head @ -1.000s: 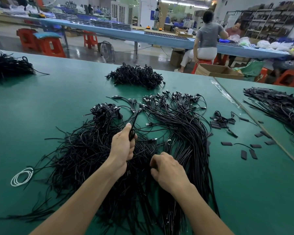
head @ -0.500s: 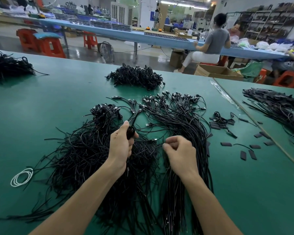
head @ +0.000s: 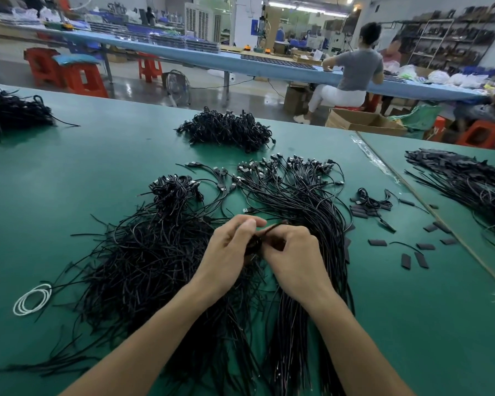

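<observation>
Straight ahead is jammed: the cable fan (head: 297, 201) and the loose cable heap (head: 143, 261) bury the middle of the counter (head: 97, 167). Left side is open green, just a white wire coil (head: 19, 304). Right is passable but dotted with black sleeve pieces (head: 406, 260); a bundled pile (head: 229, 132) blocks the far side.

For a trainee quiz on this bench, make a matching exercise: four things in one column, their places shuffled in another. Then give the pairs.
Things
1. white coil
2. box
3. flat black pieces
4. held cable

Places
A. pinched between left hand and right hand
B. on the table, right of the hands
C. on the table, far left of the hands
D. on the floor beyond the table

Pairs: 1-C, 2-D, 3-B, 4-A
</observation>
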The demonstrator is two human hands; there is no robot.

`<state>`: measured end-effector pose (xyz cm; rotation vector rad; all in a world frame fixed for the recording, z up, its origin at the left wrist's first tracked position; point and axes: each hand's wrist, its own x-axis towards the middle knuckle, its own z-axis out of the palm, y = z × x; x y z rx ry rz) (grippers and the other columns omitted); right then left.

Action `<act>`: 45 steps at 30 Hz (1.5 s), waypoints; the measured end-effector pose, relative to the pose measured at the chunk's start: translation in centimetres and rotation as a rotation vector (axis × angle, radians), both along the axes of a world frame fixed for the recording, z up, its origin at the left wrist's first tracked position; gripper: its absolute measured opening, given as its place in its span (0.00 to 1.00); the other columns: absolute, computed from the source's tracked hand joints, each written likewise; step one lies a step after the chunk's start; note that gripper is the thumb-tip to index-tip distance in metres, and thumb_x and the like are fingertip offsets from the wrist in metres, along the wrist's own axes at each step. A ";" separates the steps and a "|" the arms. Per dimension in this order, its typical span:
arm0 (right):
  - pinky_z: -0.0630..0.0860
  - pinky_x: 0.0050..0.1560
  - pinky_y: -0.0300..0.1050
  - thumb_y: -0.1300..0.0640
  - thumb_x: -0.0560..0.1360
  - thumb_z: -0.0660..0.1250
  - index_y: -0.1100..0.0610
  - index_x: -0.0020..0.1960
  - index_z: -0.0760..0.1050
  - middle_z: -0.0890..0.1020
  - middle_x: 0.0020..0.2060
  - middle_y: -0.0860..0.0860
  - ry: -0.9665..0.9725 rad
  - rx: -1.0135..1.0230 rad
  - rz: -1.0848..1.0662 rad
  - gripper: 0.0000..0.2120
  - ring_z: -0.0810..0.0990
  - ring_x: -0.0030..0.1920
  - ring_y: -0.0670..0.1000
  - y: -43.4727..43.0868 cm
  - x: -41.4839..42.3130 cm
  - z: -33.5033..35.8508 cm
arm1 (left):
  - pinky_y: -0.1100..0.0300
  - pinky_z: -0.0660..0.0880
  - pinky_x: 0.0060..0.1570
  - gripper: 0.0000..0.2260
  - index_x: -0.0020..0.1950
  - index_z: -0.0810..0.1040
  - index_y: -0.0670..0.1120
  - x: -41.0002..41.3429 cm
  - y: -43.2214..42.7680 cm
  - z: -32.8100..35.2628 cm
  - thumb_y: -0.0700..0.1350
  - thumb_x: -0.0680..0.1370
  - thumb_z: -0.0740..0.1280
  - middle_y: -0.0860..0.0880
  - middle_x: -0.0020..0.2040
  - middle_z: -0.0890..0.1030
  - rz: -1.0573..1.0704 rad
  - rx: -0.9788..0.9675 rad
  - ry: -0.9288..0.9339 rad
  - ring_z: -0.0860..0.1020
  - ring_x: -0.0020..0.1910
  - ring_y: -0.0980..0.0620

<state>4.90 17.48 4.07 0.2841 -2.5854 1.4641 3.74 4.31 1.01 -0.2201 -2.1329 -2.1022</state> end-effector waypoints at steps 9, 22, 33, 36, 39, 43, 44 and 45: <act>0.77 0.41 0.41 0.61 0.77 0.67 0.53 0.45 0.84 0.81 0.37 0.44 0.163 0.248 0.019 0.07 0.78 0.39 0.44 -1.1 1.4 -0.1 | 0.64 0.65 0.24 0.30 0.38 0.85 0.48 -0.1 -0.3 -0.5 0.68 0.78 0.54 0.54 0.23 0.74 0.127 -0.003 -0.007 0.69 0.21 0.58; 0.79 0.53 0.47 0.64 0.76 0.67 0.57 0.52 0.78 0.78 0.49 0.51 0.422 0.692 0.109 0.06 0.76 0.50 0.51 -2.0 2.7 0.0 | 0.54 0.62 0.28 0.33 0.29 0.73 0.43 -0.4 -0.1 -1.1 0.71 0.77 0.58 0.50 0.24 0.69 0.134 0.086 -0.160 0.64 0.24 0.51; 0.71 0.57 0.45 0.62 0.78 0.65 0.53 0.50 0.74 0.76 0.49 0.47 0.334 0.756 0.291 0.06 0.73 0.52 0.49 -0.4 1.4 1.4 | 0.69 0.53 0.17 0.25 0.23 0.67 0.51 0.0 -0.6 -0.6 0.44 0.81 0.53 0.53 0.23 0.65 -0.328 0.126 -0.753 0.58 0.19 0.58; 0.71 0.55 0.44 0.61 0.79 0.64 0.53 0.50 0.74 0.76 0.49 0.48 0.239 0.683 0.246 0.03 0.74 0.50 0.50 -0.2 0.9 1.0 | 0.69 0.52 0.17 0.23 0.29 0.67 0.50 -0.2 -0.6 -1.0 0.60 0.81 0.57 0.53 0.26 0.65 -0.414 0.265 -0.768 0.57 0.20 0.58; 0.73 0.53 0.46 0.57 0.80 0.62 0.53 0.49 0.73 0.77 0.47 0.48 0.085 0.630 0.241 0.03 0.75 0.49 0.51 0.5 0.6 0.7 | 0.68 0.51 0.19 0.29 0.33 0.69 0.50 -0.1 -1.2 -1.3 0.76 0.70 0.61 0.53 0.30 0.65 -0.546 0.298 -0.744 0.56 0.23 0.58; 0.72 0.52 0.45 0.55 0.80 0.63 0.51 0.48 0.73 0.76 0.47 0.46 0.018 0.609 0.309 0.02 0.74 0.49 0.49 0.8 0.6 0.7 | 0.69 0.57 0.21 0.18 0.43 0.71 0.48 0.7 -2.0 -1.2 0.53 0.66 0.77 0.55 0.30 0.66 -0.715 -0.019 -0.552 0.61 0.26 0.60; 0.72 0.53 0.45 0.55 0.80 0.63 0.52 0.48 0.74 0.76 0.47 0.46 0.018 0.598 0.328 0.02 0.74 0.49 0.48 0.9 0.6 0.7 | 0.68 0.58 0.21 0.17 0.45 0.71 0.47 0.7 -2.1 -1.1 0.47 0.65 0.78 0.54 0.31 0.67 -0.735 -0.058 -0.534 0.63 0.26 0.59; 0.72 0.54 0.44 0.55 0.80 0.63 0.52 0.49 0.74 0.76 0.48 0.46 0.026 0.590 0.347 0.02 0.74 0.50 0.47 0.9 0.7 0.9 | 0.68 0.59 0.21 0.17 0.45 0.72 0.45 0.7 -2.1 -1.1 0.42 0.64 0.77 0.53 0.32 0.68 -0.737 -0.084 -0.535 0.64 0.26 0.59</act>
